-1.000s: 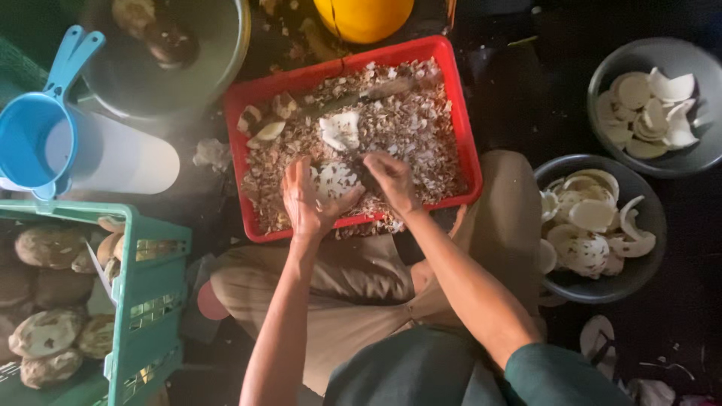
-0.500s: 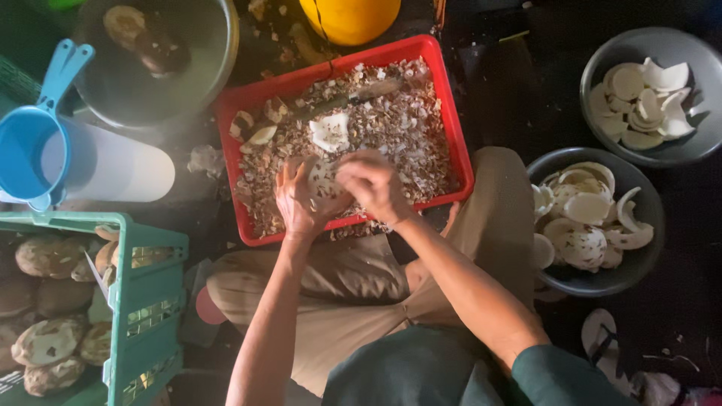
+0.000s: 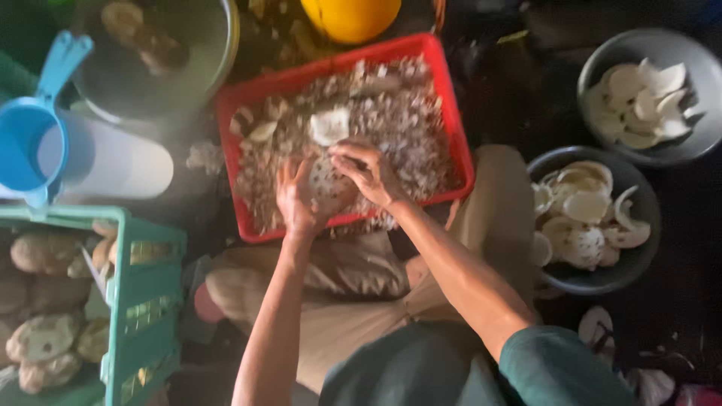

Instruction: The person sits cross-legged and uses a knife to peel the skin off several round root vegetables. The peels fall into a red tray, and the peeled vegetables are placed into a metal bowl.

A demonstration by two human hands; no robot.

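Red plastic crate [image 3: 457,131] across the lap, heaped with brownish shavings and scraps. Above its near edge, left of the middle, a pale rounded piece of coconut [image 3: 325,180], speckled with brown skin, cupped from below in the left hand [image 3: 297,201], fingers curled partway round it. Right hand [image 3: 368,173] closed over its top right side, fingers bent tight as if on a small tool; no blade visible through the blur, so cannot tell what sits in that grip. One larger white chip [image 3: 329,125] near the crate's middle.

Elsewhere: green crate [image 3: 143,301] at lower left with brown unpeeled pieces; blue scoop [image 3: 34,135] resting on a white container at left; large metal pan [image 3: 210,60] beyond the crate's far left corner; yellow round thing [image 3: 350,15] past its far edge; two grey bowls of white peeled pieces to the right, the nearer bowl [image 3: 639,248] just beside the knee, the farther bowl [image 3: 602,68] behind it.

To do the paring well, by judgement: keep strokes short and shallow, away from the cupping palm; turn the piece a little after each pass; stay above the crate so shavings land inside; keep fingertips below the working line.
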